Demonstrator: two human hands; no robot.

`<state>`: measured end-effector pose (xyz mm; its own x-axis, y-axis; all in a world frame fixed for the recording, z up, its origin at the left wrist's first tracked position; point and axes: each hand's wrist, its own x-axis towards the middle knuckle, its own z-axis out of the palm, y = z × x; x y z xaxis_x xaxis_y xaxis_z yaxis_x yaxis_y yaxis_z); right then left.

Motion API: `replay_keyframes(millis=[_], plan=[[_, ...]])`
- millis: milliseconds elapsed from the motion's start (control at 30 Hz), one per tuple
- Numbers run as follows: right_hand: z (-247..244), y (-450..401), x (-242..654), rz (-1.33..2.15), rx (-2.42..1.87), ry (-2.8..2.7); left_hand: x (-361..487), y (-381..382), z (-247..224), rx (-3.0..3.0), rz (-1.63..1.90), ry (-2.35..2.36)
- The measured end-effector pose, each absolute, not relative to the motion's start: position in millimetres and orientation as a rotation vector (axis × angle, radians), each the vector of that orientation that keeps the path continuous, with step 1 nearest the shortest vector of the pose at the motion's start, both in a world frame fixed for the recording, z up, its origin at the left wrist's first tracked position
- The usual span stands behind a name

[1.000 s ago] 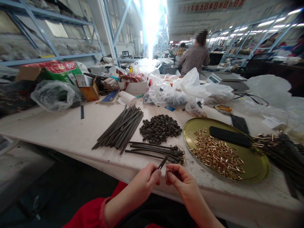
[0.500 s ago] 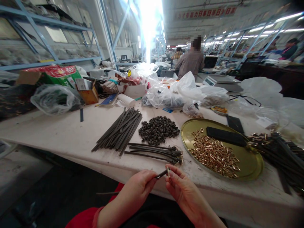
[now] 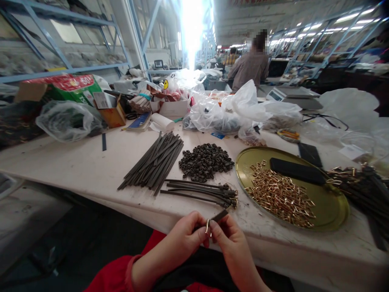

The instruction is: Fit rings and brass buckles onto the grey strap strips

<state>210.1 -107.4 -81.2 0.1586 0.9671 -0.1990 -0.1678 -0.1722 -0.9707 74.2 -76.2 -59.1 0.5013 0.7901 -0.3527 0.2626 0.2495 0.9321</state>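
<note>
At the table's front edge my two hands meet around a small gold buckle [image 3: 207, 228] and a dark strap [image 3: 220, 215]. My left hand [image 3: 184, 237] is closed, thumb and fingers pinched at the buckle's left side. Pinched on the strap just right of the buckle is my right hand [image 3: 232, 241], the strap's end sticking out above its fingers. Where the strap runs behind the fingers is hidden. Just beyond lie several straps with buckles fitted [image 3: 202, 192]. Behind them are a pile of dark loops [image 3: 206, 162] and a stack of plain dark straps [image 3: 153, 162].
On the right, a round gold tray [image 3: 337, 215] holds many loose gold buckles [image 3: 281, 194] and a black bar [image 3: 296, 171]. More buckled straps [image 3: 361, 190] lie beyond it. Plastic bags [image 3: 225, 109] and boxes [image 3: 112, 115] line the back. A person [image 3: 251, 69] is farther off.
The hands have come together, and the buckle has gone from the right fingers to between both hands, with the strap end now jutting past it to the right. The view has shifted slightly.
</note>
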Motion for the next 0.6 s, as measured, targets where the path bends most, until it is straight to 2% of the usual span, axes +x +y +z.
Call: replay_keyframes(millis=[167, 233, 433, 600], plan=[[-95.1, -107.0, 222.2, 0.590, -1.292, -1.443, 77.3, -69.8, -67.0, 1.170, 0.440, 1.042], [-93.2, -107.6, 230.3, 0.491, -1.184, -1.677, 77.2, -67.4, -67.6, 1.125, 0.424, 1.058], [-75.9, -96.5, 243.2, 0.947, -1.162, -1.756, 76.1, -64.3, -71.5, 1.186, 0.402, 1.148], [-72.1, -91.4, 245.5, 1.076, -1.141, -1.792, 75.8, -67.2, -68.8, 1.208, 0.411, 1.155]])
